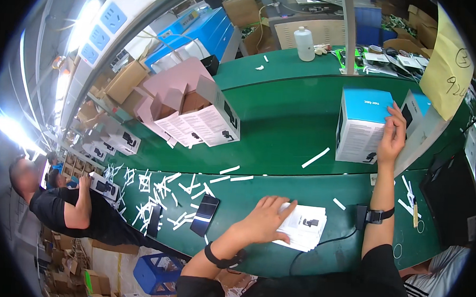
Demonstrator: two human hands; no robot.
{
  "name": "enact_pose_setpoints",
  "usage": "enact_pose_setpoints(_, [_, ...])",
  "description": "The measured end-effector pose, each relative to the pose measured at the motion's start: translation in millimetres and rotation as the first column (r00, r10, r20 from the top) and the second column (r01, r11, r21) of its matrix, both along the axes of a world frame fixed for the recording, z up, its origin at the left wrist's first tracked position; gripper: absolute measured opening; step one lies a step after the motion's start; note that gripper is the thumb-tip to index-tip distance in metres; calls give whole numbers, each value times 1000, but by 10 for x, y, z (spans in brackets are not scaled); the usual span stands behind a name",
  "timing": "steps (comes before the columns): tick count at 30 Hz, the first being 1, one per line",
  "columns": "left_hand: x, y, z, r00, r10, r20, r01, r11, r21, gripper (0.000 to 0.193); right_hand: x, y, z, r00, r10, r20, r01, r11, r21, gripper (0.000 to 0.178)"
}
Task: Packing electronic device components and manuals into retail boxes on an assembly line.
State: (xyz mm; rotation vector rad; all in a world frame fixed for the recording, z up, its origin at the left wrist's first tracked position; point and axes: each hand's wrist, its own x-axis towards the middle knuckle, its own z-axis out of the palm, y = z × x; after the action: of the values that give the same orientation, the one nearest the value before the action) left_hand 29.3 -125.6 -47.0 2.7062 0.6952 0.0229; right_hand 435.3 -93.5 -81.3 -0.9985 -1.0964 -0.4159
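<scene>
On the green bench, a stack of printed leaflets (310,232) lies in front of me. My left hand (268,220) rests at the stack's left edge, fingers stretched out and thumb apart. Farther off to the right stands an upright white carton (357,140) with a blue top. My right hand (392,135) holds this carton at its right side, the fingertips at the upper edge; part of the grip is hidden. Just behind that hand is a second blue and white carton (416,111), partly covered. Both my wrists wear black bands, and a black cable runs from the right one.
Open-flapped cartons (199,120) stand at the far left. White paper strips (162,185) litter the left of the bench, near a dark phone-like slab (205,215). A clear bottle (304,44) stands on the back ledge. A co-worker (71,205) handles a box at left.
</scene>
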Motion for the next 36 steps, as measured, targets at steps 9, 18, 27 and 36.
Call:
enact_pose_setpoints(9, [-122, -136, -334, 999, -17, -33, 18, 999, 45, 81, -1187, -25, 639, 941, -124, 314, 118, 992, 39, 34])
enact_pose_setpoints(18, [-254, -324, -585, 989, -25, 146, 0, 985, 171, 65, -2951, 2005, 1107, 909, 316, 272, -15, 678, -735, 102])
enact_pose_setpoints(27, [-556, -179, -598, 992, 87, 87, -99, 984, 147, 62, -3135, 2455, 719, 960, 194, 203, 48, 600, -798, 46])
enact_pose_setpoints(36, [-401, -448, -674, 978, 131, 164, -198, 835, 513, 47, -1784, 1453, 704, 891, -79, 448, 366, 709, -603, 29])
